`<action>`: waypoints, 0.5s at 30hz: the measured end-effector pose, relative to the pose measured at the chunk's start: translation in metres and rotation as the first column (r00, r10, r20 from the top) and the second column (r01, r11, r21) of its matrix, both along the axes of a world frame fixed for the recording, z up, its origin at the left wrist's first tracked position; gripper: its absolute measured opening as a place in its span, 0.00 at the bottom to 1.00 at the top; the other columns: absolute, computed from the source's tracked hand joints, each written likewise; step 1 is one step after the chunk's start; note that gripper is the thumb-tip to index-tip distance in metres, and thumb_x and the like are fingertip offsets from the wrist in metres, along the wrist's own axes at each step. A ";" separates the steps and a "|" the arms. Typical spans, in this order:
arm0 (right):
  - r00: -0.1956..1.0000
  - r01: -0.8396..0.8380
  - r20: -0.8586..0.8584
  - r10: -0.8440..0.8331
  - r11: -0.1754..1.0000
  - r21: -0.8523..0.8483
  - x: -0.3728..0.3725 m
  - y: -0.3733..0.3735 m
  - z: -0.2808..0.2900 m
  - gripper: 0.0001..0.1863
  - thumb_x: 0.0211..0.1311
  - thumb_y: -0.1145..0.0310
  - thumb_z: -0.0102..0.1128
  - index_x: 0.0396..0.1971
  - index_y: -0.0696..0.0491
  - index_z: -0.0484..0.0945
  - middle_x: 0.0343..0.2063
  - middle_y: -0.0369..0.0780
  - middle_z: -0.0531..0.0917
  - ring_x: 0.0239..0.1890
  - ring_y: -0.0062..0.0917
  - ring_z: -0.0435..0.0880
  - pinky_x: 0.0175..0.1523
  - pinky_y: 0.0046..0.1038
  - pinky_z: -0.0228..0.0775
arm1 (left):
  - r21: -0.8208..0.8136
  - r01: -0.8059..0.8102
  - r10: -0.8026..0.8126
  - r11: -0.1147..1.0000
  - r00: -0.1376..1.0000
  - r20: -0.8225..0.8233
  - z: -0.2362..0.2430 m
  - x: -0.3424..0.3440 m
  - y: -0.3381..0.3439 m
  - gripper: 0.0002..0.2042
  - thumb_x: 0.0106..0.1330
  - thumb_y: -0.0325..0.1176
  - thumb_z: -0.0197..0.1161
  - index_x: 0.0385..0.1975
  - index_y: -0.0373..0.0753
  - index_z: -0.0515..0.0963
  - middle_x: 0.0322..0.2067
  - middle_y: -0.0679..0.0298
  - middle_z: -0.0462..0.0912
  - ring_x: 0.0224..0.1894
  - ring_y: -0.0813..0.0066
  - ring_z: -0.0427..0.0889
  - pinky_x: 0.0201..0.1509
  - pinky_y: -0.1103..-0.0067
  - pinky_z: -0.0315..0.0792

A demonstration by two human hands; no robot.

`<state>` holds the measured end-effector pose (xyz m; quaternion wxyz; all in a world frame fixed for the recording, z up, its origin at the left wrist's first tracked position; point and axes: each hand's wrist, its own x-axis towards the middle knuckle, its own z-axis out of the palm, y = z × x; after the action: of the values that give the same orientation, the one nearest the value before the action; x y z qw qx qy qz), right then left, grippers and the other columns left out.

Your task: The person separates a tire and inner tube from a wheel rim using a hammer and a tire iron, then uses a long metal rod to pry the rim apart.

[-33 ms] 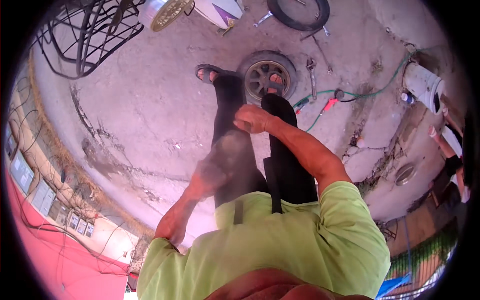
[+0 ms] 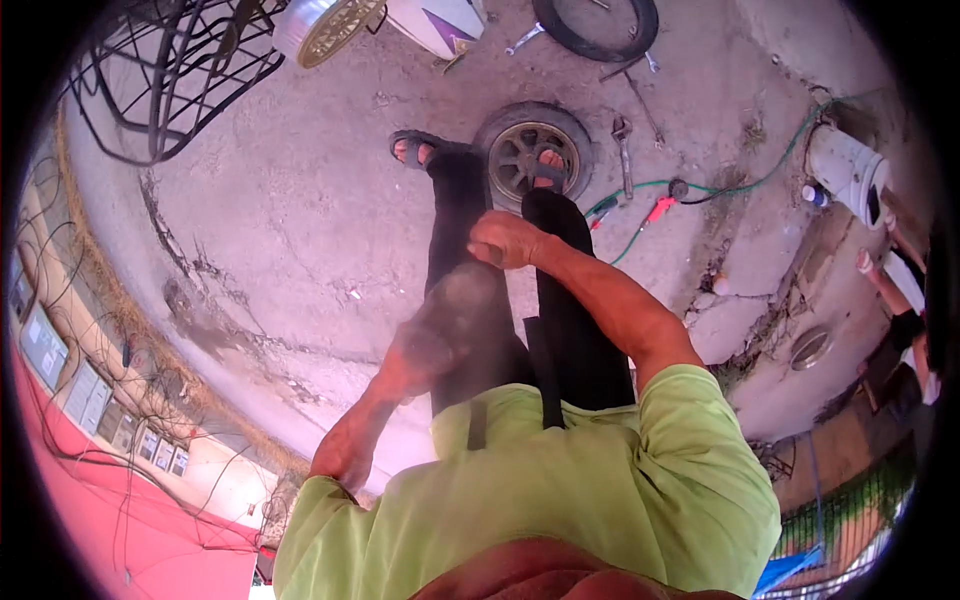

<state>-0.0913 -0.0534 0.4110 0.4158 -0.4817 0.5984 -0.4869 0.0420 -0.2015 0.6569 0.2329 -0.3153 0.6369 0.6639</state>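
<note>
Head view: right hand [image 2: 505,240] unmoved above wheel [image 2: 532,155].

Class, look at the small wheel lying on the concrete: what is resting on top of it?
A sandalled foot rests on the small wheel, over its right spokes. The tyre part beneath that foot is hidden.

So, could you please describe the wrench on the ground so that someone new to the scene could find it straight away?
Start at the small wheel lying flat on the cracked concrete, under the person's right foot. Just to its right lies the wrench, a slim grey metal tool lying lengthwise with its jaw end up by the wheel's upper edge. Unlike the green hose and the red-handled tool nearby, it is straight, bare metal.
</note>
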 end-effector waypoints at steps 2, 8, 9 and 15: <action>1.000 -0.006 0.006 0.006 1.000 -0.012 -0.001 -0.002 -0.002 0.16 0.63 0.59 0.56 0.21 0.54 0.75 0.25 0.47 0.78 0.35 0.48 0.77 0.41 0.46 0.68 | 0.122 -0.140 0.123 0.983 0.982 0.142 -0.007 -0.002 0.001 0.23 0.62 0.23 0.65 0.58 0.35 0.72 0.45 0.60 0.81 0.46 0.73 0.79 0.53 0.78 0.72; 0.997 0.072 0.019 -0.072 0.997 -0.017 -0.008 -0.018 -0.002 0.16 0.62 0.60 0.56 0.18 0.53 0.75 0.22 0.47 0.78 0.32 0.47 0.78 0.41 0.44 0.69 | 0.064 -0.004 -0.006 0.998 0.989 0.146 -0.017 -0.023 -0.012 0.37 0.58 0.24 0.69 0.68 0.32 0.58 0.64 0.54 0.70 0.66 0.67 0.69 0.70 0.71 0.62; 0.998 0.060 0.023 -0.060 0.998 -0.006 -0.012 -0.023 -0.002 0.16 0.62 0.60 0.56 0.19 0.54 0.75 0.22 0.48 0.78 0.32 0.48 0.78 0.41 0.45 0.69 | 0.091 -0.047 0.032 0.995 0.988 0.154 -0.018 -0.021 -0.016 0.37 0.58 0.24 0.69 0.68 0.32 0.58 0.64 0.54 0.69 0.66 0.66 0.69 0.70 0.71 0.62; 0.995 0.062 0.072 -0.065 0.997 0.044 -0.034 -0.048 -0.010 0.16 0.62 0.60 0.55 0.20 0.56 0.76 0.23 0.50 0.79 0.33 0.50 0.79 0.40 0.47 0.70 | -0.119 0.350 -0.341 0.929 0.936 0.091 -0.044 -0.025 -0.058 0.36 0.59 0.26 0.68 0.68 0.34 0.59 0.64 0.55 0.69 0.67 0.65 0.68 0.71 0.70 0.61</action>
<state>-0.1250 -0.1013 0.4011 0.4317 -0.4355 0.6077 -0.5047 0.0168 -0.2595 0.6130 0.3464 -0.2359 0.7169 0.5571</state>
